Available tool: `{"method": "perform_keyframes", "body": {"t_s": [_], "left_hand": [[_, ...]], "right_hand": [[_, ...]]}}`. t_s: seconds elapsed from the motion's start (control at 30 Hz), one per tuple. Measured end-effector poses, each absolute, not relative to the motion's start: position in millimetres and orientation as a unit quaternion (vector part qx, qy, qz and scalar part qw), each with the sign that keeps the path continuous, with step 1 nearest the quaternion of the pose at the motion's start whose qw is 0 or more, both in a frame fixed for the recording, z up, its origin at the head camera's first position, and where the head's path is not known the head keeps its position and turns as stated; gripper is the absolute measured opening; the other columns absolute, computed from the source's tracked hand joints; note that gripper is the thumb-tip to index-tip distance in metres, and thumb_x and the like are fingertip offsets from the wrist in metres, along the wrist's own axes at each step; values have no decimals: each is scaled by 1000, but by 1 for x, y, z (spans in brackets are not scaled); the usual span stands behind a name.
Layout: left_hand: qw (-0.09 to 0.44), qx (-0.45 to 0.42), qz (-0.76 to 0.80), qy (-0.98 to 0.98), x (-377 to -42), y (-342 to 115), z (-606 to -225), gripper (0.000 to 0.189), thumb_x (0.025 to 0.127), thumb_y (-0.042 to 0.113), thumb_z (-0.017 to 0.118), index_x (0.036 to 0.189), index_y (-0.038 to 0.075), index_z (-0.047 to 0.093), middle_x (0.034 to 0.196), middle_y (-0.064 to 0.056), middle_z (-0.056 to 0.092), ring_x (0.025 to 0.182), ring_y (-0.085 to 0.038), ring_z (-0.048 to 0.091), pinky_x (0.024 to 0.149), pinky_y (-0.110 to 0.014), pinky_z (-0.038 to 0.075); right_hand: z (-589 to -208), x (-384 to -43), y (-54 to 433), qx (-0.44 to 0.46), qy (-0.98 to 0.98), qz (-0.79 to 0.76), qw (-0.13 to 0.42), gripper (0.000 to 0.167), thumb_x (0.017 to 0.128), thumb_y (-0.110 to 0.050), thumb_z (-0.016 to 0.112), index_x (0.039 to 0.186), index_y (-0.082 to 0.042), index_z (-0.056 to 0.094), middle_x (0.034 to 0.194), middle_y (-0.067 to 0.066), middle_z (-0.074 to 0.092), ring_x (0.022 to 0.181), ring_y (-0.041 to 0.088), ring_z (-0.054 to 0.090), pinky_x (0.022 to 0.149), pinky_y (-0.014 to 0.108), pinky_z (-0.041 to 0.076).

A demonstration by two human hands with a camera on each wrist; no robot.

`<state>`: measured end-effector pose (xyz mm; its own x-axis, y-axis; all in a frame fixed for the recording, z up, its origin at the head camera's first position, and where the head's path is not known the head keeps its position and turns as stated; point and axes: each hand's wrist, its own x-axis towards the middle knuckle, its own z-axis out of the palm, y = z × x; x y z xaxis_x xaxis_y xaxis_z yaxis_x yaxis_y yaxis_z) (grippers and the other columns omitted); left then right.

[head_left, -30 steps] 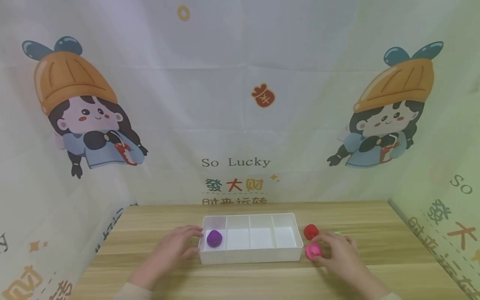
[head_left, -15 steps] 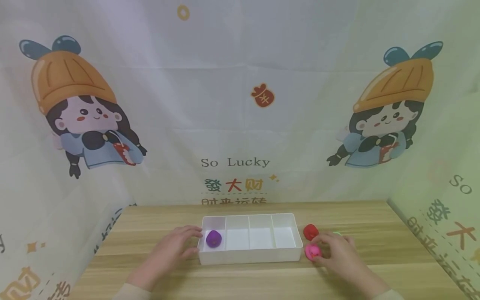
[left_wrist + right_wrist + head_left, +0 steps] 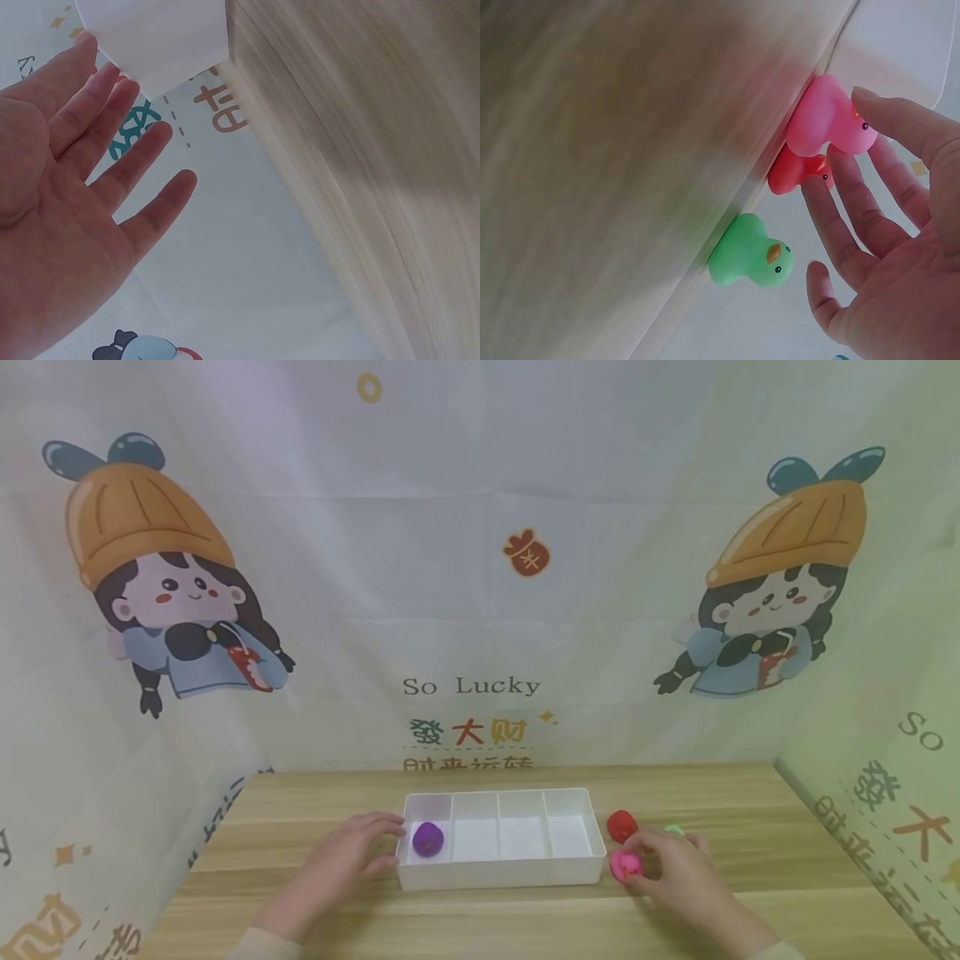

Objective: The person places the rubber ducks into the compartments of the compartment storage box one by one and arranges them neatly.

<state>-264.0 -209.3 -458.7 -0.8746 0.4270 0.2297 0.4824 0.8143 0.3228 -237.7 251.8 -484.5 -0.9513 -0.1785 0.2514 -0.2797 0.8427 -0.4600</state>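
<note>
A white box [image 3: 501, 872] with a row of compartments stands on the table, a purple rubber duck [image 3: 428, 839] in its leftmost one. At the box's left end, my left hand [image 3: 341, 862] touches the wall with fingertips, its fingers fairly straight and spread in the left wrist view. Right of the box, my right hand [image 3: 684, 875] pinches the head of a pink rubber duck [image 3: 817, 120] between thumb and fingers; the duck sits on the table. A red rubber duck [image 3: 622, 826] is just behind it, partly covered in the right wrist view.
A green rubber duck [image 3: 746, 253] sits farther right on the wooden table [image 3: 510, 927], mostly hidden behind the right hand in the head view. A printed cloth [image 3: 480, 635] hangs around the table's back and sides.
Both hands and the ducks keep nearly the same places. Only a very slight shift of the head view shows.
</note>
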Motion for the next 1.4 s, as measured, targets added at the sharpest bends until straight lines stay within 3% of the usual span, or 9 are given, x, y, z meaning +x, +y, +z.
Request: {"method": "perform_keyframes", "body": {"t_s": [0.7, 1.0, 1.4], "left_hand": [[78, -239, -192, -949, -262, -209, -458, 37, 90, 19, 78, 125, 8, 69, 141, -9, 65, 134, -35, 58, 115, -58, 46], [76, -236, -200, -948, -262, -209, -459, 38, 91, 19, 77, 126, 9, 69, 142, -9, 65, 135, -35, 58, 116, -58, 45], [76, -231, -204, -948, -260, -209, -458, 38, 90, 18, 78, 126, 8, 69, 141, -9, 65, 135, -35, 58, 116, -59, 44]], "right_hand": [[-482, -237, 246, 119, -950, 255, 135, 32, 76, -18, 91, 99, -31, 73, 107, -9, 75, 111, 23, 69, 107, 68, 33], [-482, -237, 244, 119, -945, 255, 166, 34, 77, -14, 90, 105, -24, 75, 108, -6, 77, 110, 25, 70, 97, 51, 42], [-478, -237, 240, 113, -938, 271, 187, 33, 79, -14, 88, 109, -19, 74, 108, -3, 76, 109, 26, 70, 96, 54, 45]]}}
